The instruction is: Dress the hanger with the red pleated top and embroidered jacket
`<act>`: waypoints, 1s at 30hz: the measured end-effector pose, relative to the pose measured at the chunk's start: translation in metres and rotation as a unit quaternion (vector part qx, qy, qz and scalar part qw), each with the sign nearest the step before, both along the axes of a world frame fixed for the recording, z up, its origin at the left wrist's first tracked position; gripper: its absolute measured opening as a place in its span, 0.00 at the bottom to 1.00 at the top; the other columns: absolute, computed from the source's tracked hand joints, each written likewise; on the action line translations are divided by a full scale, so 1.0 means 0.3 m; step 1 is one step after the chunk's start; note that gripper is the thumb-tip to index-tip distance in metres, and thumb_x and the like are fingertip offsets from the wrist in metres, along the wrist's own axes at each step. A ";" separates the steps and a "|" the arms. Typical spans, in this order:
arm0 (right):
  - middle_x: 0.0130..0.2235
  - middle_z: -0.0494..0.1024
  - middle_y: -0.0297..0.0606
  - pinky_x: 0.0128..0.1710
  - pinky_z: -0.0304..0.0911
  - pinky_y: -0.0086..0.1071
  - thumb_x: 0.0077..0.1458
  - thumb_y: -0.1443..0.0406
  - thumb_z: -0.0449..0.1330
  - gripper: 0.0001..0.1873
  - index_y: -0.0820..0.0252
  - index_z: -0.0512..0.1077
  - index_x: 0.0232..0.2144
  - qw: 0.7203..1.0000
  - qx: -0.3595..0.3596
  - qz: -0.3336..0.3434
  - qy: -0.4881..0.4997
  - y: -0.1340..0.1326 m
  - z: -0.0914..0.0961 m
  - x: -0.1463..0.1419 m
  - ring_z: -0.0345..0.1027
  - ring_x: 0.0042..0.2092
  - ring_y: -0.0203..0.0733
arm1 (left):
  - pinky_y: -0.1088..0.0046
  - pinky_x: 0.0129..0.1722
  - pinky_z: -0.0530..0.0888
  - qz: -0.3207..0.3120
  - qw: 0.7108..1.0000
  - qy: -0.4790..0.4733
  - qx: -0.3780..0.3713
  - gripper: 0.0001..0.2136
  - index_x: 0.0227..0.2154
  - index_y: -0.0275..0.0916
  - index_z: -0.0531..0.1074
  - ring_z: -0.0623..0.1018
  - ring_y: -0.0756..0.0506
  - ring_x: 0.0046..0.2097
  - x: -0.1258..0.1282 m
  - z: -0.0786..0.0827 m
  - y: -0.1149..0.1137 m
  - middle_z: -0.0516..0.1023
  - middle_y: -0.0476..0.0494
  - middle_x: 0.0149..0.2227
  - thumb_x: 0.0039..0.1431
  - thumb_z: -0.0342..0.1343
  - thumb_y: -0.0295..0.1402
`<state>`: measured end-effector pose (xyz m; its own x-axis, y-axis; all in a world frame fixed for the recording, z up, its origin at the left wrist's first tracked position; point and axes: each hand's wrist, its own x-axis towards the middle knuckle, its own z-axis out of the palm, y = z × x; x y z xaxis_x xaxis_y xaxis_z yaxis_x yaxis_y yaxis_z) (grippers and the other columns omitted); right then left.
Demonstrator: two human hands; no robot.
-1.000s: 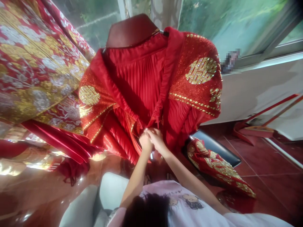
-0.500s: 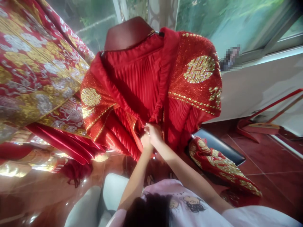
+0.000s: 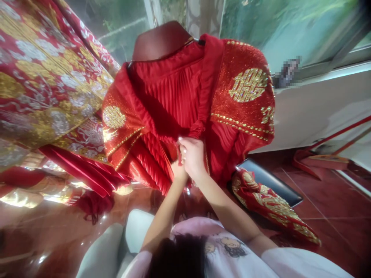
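A red pleated garment [image 3: 174,92] with gold beaded shoulder patches hangs in front of me on a hanger, its dark red collar form [image 3: 162,40] rising above the neckline. Both hands are at the front opening, close together. My right hand [image 3: 193,154] is closed in a pinch on the garment's red front edge, just below the neckline. Beneath it and slightly left, my left hand [image 3: 178,170] is closed too, with a bit of red cloth between the hands. The fingertips of the left hand are partly hidden.
Red robes with gold and silver embroidery [image 3: 52,85] hang at the left. On the right, gold-embroidered red cloth [image 3: 275,204] lies over a black seat [image 3: 278,181]. A red dustpan [image 3: 324,160] stands by the wall. A white chair [image 3: 139,227] is at lower left.
My right hand has risen a little along the front edge, and the two hands have come slightly apart. The view has shifted slightly, moving the garment to the right in the picture.
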<state>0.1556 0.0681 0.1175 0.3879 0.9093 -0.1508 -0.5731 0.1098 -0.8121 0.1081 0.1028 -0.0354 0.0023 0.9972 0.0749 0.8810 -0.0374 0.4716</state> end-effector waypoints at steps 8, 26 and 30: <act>0.19 0.58 0.30 0.24 0.49 0.27 0.54 0.51 0.54 0.22 0.58 0.58 0.18 0.977 0.076 0.003 -0.201 0.024 -0.132 -0.016 0.50 0.23 0.31 | 0.68 0.35 0.74 0.014 0.999 -0.007 -0.046 0.12 0.24 0.33 0.75 0.77 0.44 0.30 0.001 0.013 -0.071 0.77 0.38 0.24 0.59 0.49 0.22; 0.18 0.64 0.30 0.22 0.49 0.27 0.53 0.58 0.59 0.13 0.60 0.70 0.22 0.910 0.113 0.064 -0.394 -0.065 -0.266 0.151 0.55 0.21 0.31 | 0.78 0.33 0.69 -0.033 0.853 -0.510 0.111 0.16 0.27 0.36 0.73 0.72 0.51 0.29 -0.113 0.240 -0.151 0.74 0.49 0.25 0.60 0.54 0.44; 0.23 0.71 0.31 0.24 0.56 0.27 0.48 0.56 0.63 0.16 0.60 0.75 0.36 0.925 0.076 0.001 -0.373 -0.004 -0.236 0.192 0.60 0.22 0.32 | 0.77 0.31 0.68 -0.002 0.841 -0.538 0.060 0.18 0.27 0.34 0.75 0.72 0.51 0.28 -0.109 0.172 -0.179 0.74 0.48 0.24 0.57 0.57 0.48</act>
